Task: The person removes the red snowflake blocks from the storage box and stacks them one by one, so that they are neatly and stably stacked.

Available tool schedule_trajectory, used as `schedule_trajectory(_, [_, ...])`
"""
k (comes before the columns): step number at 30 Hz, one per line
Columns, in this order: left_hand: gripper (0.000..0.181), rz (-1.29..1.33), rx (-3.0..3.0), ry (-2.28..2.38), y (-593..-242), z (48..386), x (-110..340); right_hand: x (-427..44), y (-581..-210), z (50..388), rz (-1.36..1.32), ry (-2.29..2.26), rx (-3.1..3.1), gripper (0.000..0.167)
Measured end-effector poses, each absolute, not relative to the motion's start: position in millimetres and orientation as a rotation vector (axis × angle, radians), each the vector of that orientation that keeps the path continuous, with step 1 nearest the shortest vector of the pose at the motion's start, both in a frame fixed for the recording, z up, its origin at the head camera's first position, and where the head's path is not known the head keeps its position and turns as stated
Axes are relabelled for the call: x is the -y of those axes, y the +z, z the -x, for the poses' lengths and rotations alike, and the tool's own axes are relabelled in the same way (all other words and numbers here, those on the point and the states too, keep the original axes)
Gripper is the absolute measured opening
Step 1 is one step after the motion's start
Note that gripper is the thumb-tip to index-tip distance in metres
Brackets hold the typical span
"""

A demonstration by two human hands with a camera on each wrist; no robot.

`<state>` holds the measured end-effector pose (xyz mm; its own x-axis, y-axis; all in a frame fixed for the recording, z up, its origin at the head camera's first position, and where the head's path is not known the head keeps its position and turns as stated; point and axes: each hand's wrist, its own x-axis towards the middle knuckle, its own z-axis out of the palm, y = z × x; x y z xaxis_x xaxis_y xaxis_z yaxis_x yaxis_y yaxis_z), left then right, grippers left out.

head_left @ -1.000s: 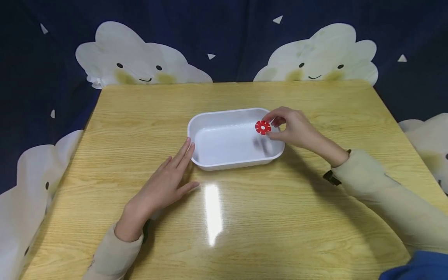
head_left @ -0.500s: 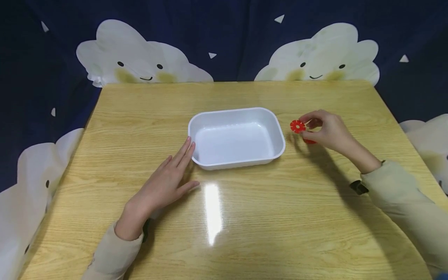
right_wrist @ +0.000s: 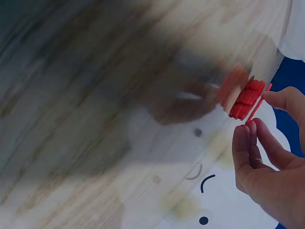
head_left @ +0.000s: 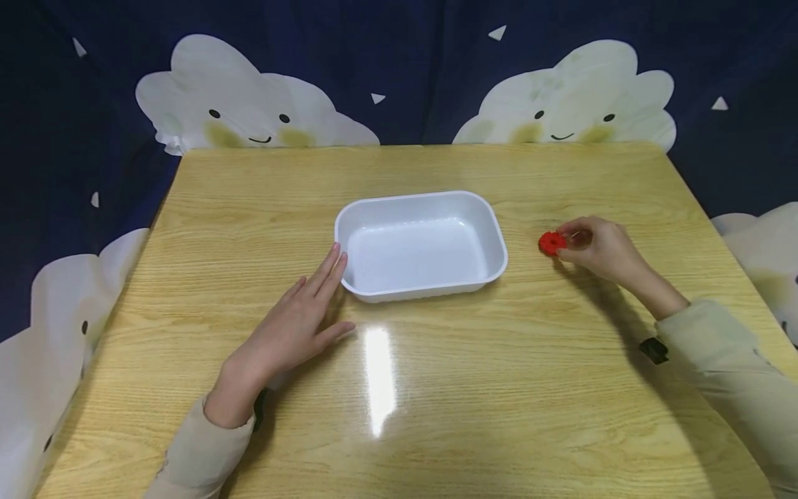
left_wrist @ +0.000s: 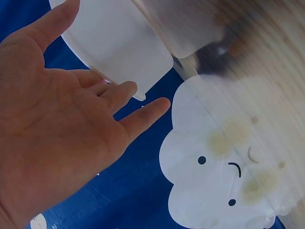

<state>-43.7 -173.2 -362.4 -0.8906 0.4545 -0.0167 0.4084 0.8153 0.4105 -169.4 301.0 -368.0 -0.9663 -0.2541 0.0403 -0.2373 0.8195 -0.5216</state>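
In the head view a white plastic basin (head_left: pixel 411 256) stands on the wooden table. My left hand (head_left: pixel 289 329), fingers stretched out, rests its fingertips against the basin's left end. To the right of the basin, my right hand (head_left: pixel 601 251) pinches a thin red notched disc (head_left: pixel 551 242) between thumb and fingers. The right wrist view shows this disc edge-on, just above a short stack of red discs (right_wrist: pixel 247 100) on the table. Whether disc and stack touch, I cannot tell. From the head, the held disc mostly covers the stack.
Glossy wood tabletop (head_left: pixel 449 388) surrounds the basin and the stack. Behind the table's far edge hangs a dark blue cloth (head_left: pixel 418 69) printed with white clouds.
My right hand has carried the red disc from above the basin's right end rightward and down to the stack. The left hand and the basin have stayed in place.
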Motion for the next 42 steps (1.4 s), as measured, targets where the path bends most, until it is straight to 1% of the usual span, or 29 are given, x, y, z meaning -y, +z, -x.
schedule_trajectory(10, [0.097, -0.687, -2.884, 0.61, -361.9, 44.3, 173.7, -301.4, -370.1, 171.0, 0.376, -0.824, -2.97, 0.034])
schedule_trajectory(25, [0.098, -0.69, -2.879, 0.612, -362.4, 44.3, 173.3, -299.9, -363.8, 167.9, 0.435, -0.869, -2.988, 0.033])
schedule_trajectory(29, [0.097, -0.691, -2.879, 0.613, -362.5, 44.7, 173.8, -290.7, -359.9, 166.4, 0.479, -0.93, -2.992, 0.031])
schedule_trajectory(36, [0.097, -0.701, -2.881, 0.616, -364.2, 45.4, 174.5, -266.4, -356.6, 165.0, 0.657, -0.995, -3.015, 0.028])
schedule_trajectory(42, [0.097, -0.694, -2.877, 0.618, -364.7, 45.2, 175.1, -243.7, -348.6, 159.3, 0.704, -1.072, -2.99, 0.027])
